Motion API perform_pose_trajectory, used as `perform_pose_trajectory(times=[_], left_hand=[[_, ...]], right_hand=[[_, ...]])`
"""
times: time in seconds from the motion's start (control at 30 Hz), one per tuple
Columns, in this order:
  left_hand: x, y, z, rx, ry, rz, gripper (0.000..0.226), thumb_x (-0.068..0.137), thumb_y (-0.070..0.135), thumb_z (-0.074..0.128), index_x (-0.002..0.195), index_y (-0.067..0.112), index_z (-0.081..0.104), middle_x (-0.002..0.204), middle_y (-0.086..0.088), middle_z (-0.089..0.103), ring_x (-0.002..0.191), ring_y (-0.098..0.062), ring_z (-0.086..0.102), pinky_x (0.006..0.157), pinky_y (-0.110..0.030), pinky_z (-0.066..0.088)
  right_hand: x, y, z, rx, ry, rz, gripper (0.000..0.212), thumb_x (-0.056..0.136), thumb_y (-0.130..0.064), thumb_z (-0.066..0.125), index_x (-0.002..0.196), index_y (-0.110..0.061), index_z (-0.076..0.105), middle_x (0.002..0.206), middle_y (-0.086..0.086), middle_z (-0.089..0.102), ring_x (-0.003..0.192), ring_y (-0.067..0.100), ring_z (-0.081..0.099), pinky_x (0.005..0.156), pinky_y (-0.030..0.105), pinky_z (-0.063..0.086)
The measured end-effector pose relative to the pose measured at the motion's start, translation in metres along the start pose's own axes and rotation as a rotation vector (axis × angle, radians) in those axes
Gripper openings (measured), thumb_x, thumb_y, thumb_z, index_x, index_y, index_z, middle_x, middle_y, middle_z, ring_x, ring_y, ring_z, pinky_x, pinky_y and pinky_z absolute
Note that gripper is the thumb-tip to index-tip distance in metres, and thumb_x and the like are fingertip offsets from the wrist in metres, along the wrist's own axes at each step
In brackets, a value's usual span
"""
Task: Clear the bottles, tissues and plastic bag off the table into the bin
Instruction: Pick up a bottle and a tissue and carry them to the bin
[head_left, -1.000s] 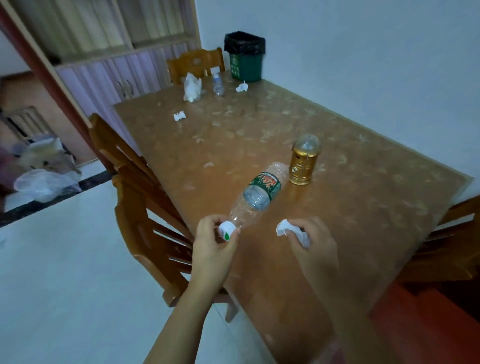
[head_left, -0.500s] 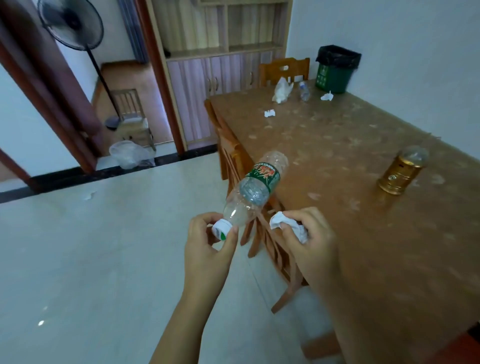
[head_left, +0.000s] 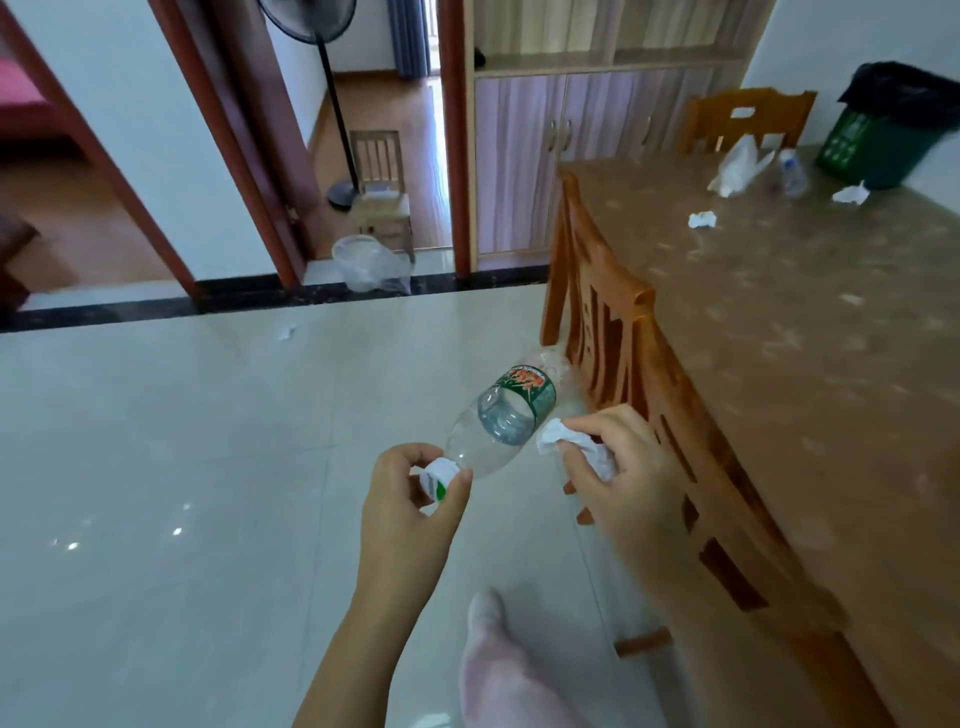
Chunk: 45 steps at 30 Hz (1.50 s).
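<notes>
1. Here, the left hand (head_left: 410, 499) pinches the white cap of an empty clear bottle (head_left: 506, 413), which is held over the floor and tilted away.
2. The right hand (head_left: 618, 467) is closed around a crumpled tissue (head_left: 576, 447), beside the bottle.
3. On the table (head_left: 779, 364), far end: a plastic bag (head_left: 737, 166), a second bottle (head_left: 789, 171), two more tissues (head_left: 701, 220) and the green bin (head_left: 878, 140).

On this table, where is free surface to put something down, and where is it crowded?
The table is bare from the chair side to its near end. The far end is crowded: plastic bag, small bottle and two tissues lie before the bin.
</notes>
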<state>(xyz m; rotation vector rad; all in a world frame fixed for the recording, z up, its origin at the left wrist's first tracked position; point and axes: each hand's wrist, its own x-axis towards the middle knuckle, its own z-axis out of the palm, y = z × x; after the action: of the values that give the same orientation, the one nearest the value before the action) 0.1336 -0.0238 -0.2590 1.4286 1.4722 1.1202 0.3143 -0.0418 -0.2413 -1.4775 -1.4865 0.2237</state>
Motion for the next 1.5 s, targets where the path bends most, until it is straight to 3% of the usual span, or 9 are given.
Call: perform_pose_trajectory(times=[0.23, 0.37, 0.67, 0.8, 0.97, 1.13, 1.27, 1.37, 1.5], left_hand=[[0.137, 0.005, 0.015, 0.116, -0.041, 0.032, 0.020, 0.076, 0.025, 0.068, 0.082, 0.030, 0.050, 0.077, 0.002, 0.055, 0.054, 0.000, 0.045, 0.048, -0.007, 0.036], [0.220, 0.023, 0.036, 0.151, -0.095, 0.070, 0.019, 0.077, 0.023, 0.068, 0.082, 0.028, 0.050, 0.082, 0.001, 0.056, 0.057, -0.004, 0.047, 0.051, -0.008, 0.038], [0.354, 0.032, 0.077, 0.075, -0.103, 0.119, 0.021, 0.077, 0.020, 0.068, 0.083, 0.028, 0.049, 0.086, -0.002, 0.057, 0.065, -0.012, 0.051, 0.055, -0.007, 0.039], [0.429, 0.026, 0.092, 0.034, -0.094, 0.133, 0.023, 0.076, 0.017, 0.069, 0.084, 0.026, 0.049, 0.089, -0.004, 0.057, 0.068, -0.014, 0.053, 0.056, -0.007, 0.040], [0.542, 0.021, 0.099, 0.005, -0.121, 0.134, 0.024, 0.076, 0.016, 0.069, 0.085, 0.025, 0.049, 0.090, -0.008, 0.059, 0.067, -0.016, 0.053, 0.054, -0.007, 0.041], [0.666, 0.025, 0.101, -0.006, -0.154, 0.131, 0.023, 0.077, 0.022, 0.069, 0.088, 0.025, 0.049, 0.085, -0.009, 0.061, 0.064, -0.016, 0.053, 0.048, -0.006, 0.038], [0.746, 0.034, 0.116, -0.037, -0.132, 0.151, 0.025, 0.077, 0.021, 0.069, 0.086, 0.030, 0.048, 0.087, -0.005, 0.060, 0.069, -0.013, 0.057, 0.052, -0.003, 0.039], [0.794, 0.034, 0.134, -0.072, -0.136, 0.135, 0.027, 0.076, 0.022, 0.069, 0.084, 0.035, 0.048, 0.087, -0.003, 0.061, 0.072, -0.015, 0.059, 0.052, -0.005, 0.041], [0.859, 0.031, 0.169, -0.054, -0.176, 0.161, 0.027, 0.075, 0.022, 0.071, 0.084, 0.034, 0.048, 0.085, 0.004, 0.059, 0.072, -0.012, 0.058, 0.055, -0.006, 0.043]], right_hand=[[0.114, 0.049, 0.070, -0.092, 0.068, -0.062, 0.011, 0.075, -0.001, 0.066, 0.086, 0.002, 0.064, 0.079, 0.016, 0.064, 0.075, 0.016, 0.053, 0.068, 0.025, 0.049], [0.178, 0.073, 0.097, -0.090, 0.088, -0.017, 0.015, 0.078, -0.011, 0.063, 0.089, 0.000, 0.062, 0.081, 0.015, 0.065, 0.076, 0.015, 0.054, 0.070, 0.007, 0.042], [0.293, 0.116, 0.130, -0.146, 0.110, -0.010, 0.016, 0.075, -0.006, 0.070, 0.088, -0.001, 0.063, 0.078, 0.014, 0.067, 0.073, 0.013, 0.055, 0.071, 0.005, 0.042], [0.347, 0.137, 0.156, -0.202, 0.126, 0.039, 0.015, 0.073, -0.001, 0.072, 0.086, -0.002, 0.064, 0.079, 0.012, 0.066, 0.072, 0.018, 0.058, 0.067, 0.017, 0.049], [0.443, 0.150, 0.218, -0.236, 0.092, 0.049, 0.015, 0.074, -0.002, 0.070, 0.088, -0.003, 0.065, 0.079, 0.011, 0.065, 0.072, 0.009, 0.053, 0.070, 0.001, 0.039], [0.555, 0.164, 0.268, -0.177, 0.080, 0.068, 0.010, 0.080, -0.007, 0.065, 0.090, -0.009, 0.062, 0.080, 0.005, 0.063, 0.077, 0.015, 0.056, 0.071, 0.016, 0.046], [0.621, 0.180, 0.291, -0.200, 0.131, 0.050, 0.009, 0.078, -0.011, 0.059, 0.087, -0.009, 0.062, 0.082, -0.006, 0.053, 0.079, 0.002, 0.046, 0.075, 0.002, 0.034], [0.658, 0.202, 0.302, -0.228, 0.114, 0.079, 0.009, 0.080, -0.013, 0.057, 0.086, -0.008, 0.063, 0.082, -0.003, 0.054, 0.081, 0.005, 0.048, 0.075, 0.003, 0.033], [0.713, 0.243, 0.315, -0.250, 0.081, 0.181, 0.006, 0.083, -0.006, 0.062, 0.078, -0.006, 0.066, 0.083, 0.008, 0.061, 0.083, 0.018, 0.054, 0.076, 0.025, 0.042]])
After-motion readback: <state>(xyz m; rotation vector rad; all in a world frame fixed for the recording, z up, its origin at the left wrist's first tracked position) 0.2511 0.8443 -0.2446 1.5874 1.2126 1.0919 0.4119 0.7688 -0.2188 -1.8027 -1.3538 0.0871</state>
